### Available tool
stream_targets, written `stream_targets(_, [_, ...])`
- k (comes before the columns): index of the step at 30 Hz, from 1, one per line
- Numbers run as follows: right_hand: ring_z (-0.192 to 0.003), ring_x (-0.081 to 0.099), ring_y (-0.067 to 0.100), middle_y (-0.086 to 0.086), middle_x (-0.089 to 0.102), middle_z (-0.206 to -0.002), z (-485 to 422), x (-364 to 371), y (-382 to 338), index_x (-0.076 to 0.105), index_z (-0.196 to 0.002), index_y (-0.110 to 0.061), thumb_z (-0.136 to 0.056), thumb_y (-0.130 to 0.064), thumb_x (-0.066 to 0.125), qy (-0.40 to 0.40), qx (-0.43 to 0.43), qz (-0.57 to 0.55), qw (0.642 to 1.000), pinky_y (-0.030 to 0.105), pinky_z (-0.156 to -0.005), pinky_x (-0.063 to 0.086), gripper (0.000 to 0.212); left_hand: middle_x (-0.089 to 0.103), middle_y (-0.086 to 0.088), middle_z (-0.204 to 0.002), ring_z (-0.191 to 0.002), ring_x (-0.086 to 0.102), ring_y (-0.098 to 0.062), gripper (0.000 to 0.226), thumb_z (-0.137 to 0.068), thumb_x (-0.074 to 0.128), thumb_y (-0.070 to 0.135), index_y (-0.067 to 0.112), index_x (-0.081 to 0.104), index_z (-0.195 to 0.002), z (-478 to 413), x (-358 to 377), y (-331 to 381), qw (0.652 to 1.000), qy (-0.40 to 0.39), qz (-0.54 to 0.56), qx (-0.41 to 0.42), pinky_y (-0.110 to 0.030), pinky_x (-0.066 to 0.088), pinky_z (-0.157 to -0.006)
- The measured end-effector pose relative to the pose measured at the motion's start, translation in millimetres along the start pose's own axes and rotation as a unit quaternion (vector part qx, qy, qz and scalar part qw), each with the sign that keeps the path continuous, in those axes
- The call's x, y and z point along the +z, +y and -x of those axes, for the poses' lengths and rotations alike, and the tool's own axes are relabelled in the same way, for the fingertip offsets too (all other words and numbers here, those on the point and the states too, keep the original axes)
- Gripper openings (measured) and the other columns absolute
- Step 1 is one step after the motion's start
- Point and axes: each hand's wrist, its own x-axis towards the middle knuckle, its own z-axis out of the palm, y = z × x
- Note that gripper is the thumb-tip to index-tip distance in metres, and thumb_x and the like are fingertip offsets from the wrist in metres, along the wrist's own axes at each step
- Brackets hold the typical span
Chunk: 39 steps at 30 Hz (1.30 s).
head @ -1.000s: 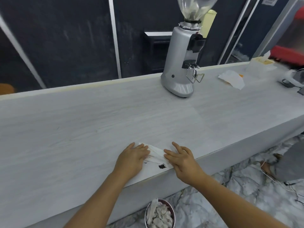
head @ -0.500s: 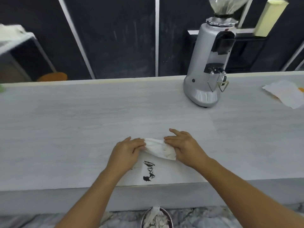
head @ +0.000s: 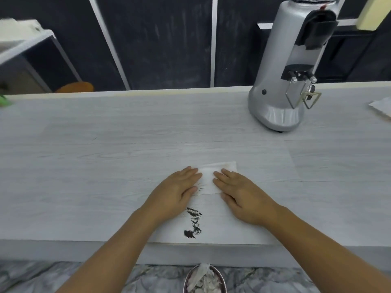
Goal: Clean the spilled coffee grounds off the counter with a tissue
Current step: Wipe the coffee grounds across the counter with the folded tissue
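Note:
A folded white tissue (head: 213, 176) lies flat on the pale wood-grain counter (head: 105, 155). My left hand (head: 176, 192) presses its left part with straight fingers, and my right hand (head: 243, 195) presses its right part the same way. Just below the tissue, between my wrists, a white sheet (head: 222, 227) reaches the counter's front edge. On this sheet sits a dark smear of coffee grounds (head: 193, 223). A few fine streaks of grounds mark the tissue's lower edge.
A silver coffee grinder (head: 283, 81) stands at the back right of the counter. Another white tissue (head: 382, 107) lies at the far right edge. Below the counter's front edge sits a metal bin (head: 204, 279) with crumpled tissues inside.
The bunched tissue between my fingertips now lies flattened and folded under both flat hands, slightly farther back. The view has come closer and shifted left, and more of the grounds smear shows.

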Motion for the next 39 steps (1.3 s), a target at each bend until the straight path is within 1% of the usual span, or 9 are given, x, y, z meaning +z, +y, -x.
stream_targets(3, [-0.149, 0.019, 0.021, 0.005, 0.028, -0.159, -1, 1, 1, 0.039, -0.148, -0.012, -0.101, -0.029, 0.033, 0.009, 0.011, 0.007, 1.000, 0.039, -0.120, 0.021, 0.050, 0.021, 0.010, -0.161, -0.150, 0.009, -0.001, 0.053, -0.102, 0.025, 0.044, 0.027, 0.034, -0.152, -3, 9, -12, 0.997, -0.040, -0.056, 0.026, -0.032, 0.009, -0.124])
stream_targets(6, [-0.150, 0.011, 0.018, 0.002, 0.019, -0.162, -8, -2, 5, 0.031, -0.151, -0.013, -0.102, -0.031, 0.029, 0.006, 0.029, 0.006, 1.000, 0.038, -0.122, 0.016, 0.052, 0.022, 0.011, -0.161, -0.149, 0.009, 0.000, 0.050, -0.104, 0.027, 0.041, 0.028, 0.035, -0.151, -4, 5, -23, 0.997, -0.032, -0.064, 0.039, -0.032, 0.007, -0.124])
stream_targets(8, [-0.149, 0.014, 0.019, 0.004, 0.022, -0.161, -17, -3, 10, 0.032, -0.151, -0.013, -0.102, -0.034, 0.026, -0.020, 0.025, 0.031, 0.999, 0.042, -0.120, 0.020, 0.053, 0.024, 0.011, -0.161, -0.149, 0.009, 0.001, 0.045, -0.105, 0.034, 0.036, 0.029, 0.038, -0.150, -5, 0, -31, 0.997, -0.023, -0.064, 0.043, -0.031, 0.006, -0.124])
stream_targets(10, [-0.149, 0.016, 0.019, 0.004, 0.023, -0.160, -25, -2, 11, 0.033, -0.150, -0.013, -0.102, -0.035, 0.025, -0.032, 0.021, 0.048, 0.998, 0.042, -0.120, 0.020, 0.053, 0.025, 0.010, -0.160, -0.149, 0.010, 0.001, 0.043, -0.105, 0.036, 0.033, 0.028, 0.042, -0.148, -6, -5, -38, 0.998, -0.014, -0.049, 0.041, -0.031, 0.005, -0.124])
stream_targets(14, [-0.150, 0.012, 0.017, 0.002, 0.020, -0.161, -35, 1, 9, 0.030, -0.152, -0.015, -0.102, -0.034, 0.024, -0.043, 0.005, 0.055, 0.998, 0.037, -0.122, 0.014, 0.054, 0.025, 0.011, -0.161, -0.149, 0.011, 0.002, 0.051, -0.103, 0.027, 0.041, 0.027, 0.037, -0.150, -11, -11, -37, 0.999, -0.003, -0.032, 0.026, -0.028, 0.004, -0.124])
stream_targets(19, [-0.149, 0.014, 0.016, 0.000, 0.021, -0.161, -47, 7, 15, 0.029, -0.152, -0.017, -0.102, -0.035, 0.024, -0.050, 0.006, 0.048, 0.998, 0.037, -0.121, 0.016, 0.054, 0.022, 0.006, -0.162, -0.150, 0.011, -0.004, 0.061, -0.099, 0.013, 0.046, 0.023, 0.029, -0.154, -19, -7, -40, 0.994, -0.032, -0.098, 0.032, -0.024, -0.002, -0.121])
stream_targets(25, [-0.148, 0.021, 0.019, 0.004, 0.028, -0.158, -58, 13, 10, 0.035, -0.150, -0.014, -0.100, -0.034, 0.023, -0.043, 0.003, 0.032, 0.999, 0.040, -0.120, 0.022, 0.055, 0.025, 0.007, -0.161, -0.149, 0.013, -0.003, 0.058, -0.100, 0.017, 0.044, 0.025, 0.032, -0.153, -16, -12, -56, 0.994, -0.030, -0.098, 0.039, -0.023, -0.003, -0.121])
stream_targets(32, [-0.147, 0.025, 0.018, 0.004, 0.034, -0.156, -45, 23, -20, 0.040, -0.147, -0.013, -0.101, -0.031, 0.029, -0.032, -0.017, 0.010, 0.999, 0.040, -0.119, 0.025, 0.051, 0.027, 0.009, -0.159, -0.149, 0.015, -0.003, 0.055, -0.101, 0.020, 0.043, 0.027, 0.034, -0.152, 20, -13, -56, 0.996, -0.028, -0.079, 0.030, -0.031, 0.007, -0.124])
stream_targets(39, [-0.146, 0.027, 0.020, 0.006, 0.034, -0.155, -20, 30, -54, 0.041, -0.147, -0.012, -0.101, -0.028, 0.031, -0.043, -0.035, 0.008, 0.998, 0.042, -0.118, 0.028, 0.050, 0.027, 0.010, -0.158, -0.148, 0.017, -0.003, 0.055, -0.100, 0.020, 0.042, 0.027, 0.036, -0.151, 69, -9, -40, 0.998, -0.017, -0.063, 0.012, -0.025, 0.004, -0.122])
